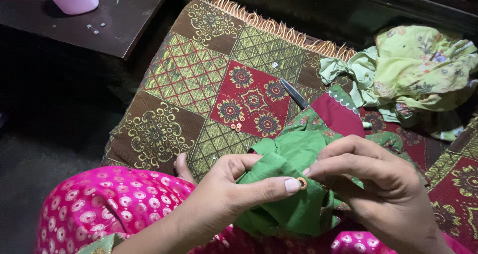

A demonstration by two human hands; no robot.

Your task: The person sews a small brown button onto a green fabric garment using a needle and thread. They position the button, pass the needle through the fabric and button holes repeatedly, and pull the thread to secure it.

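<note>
Step in hand, as I read it: fixing a small round button (301, 183) onto green cloth (294, 184).

Left hand (234, 194) pinches a fold of the cloth, thumb tip pressing just beside the button. Right hand (378, 184) is closed, fingertips together at the button's right edge; can't tell if they grip a needle.

Cloth is bunched on the lap, at the near edge of the patterned mat (199, 89). The fold's long axis runs roughly left-right. The button lies flat, face up toward the camera.

Next move likely calls for holding the button in place while the fingertips work at it.

Scissors (295, 93) lie on the mat, tips toward the far left. Loose buttons (236, 126) are nearby.
</note>
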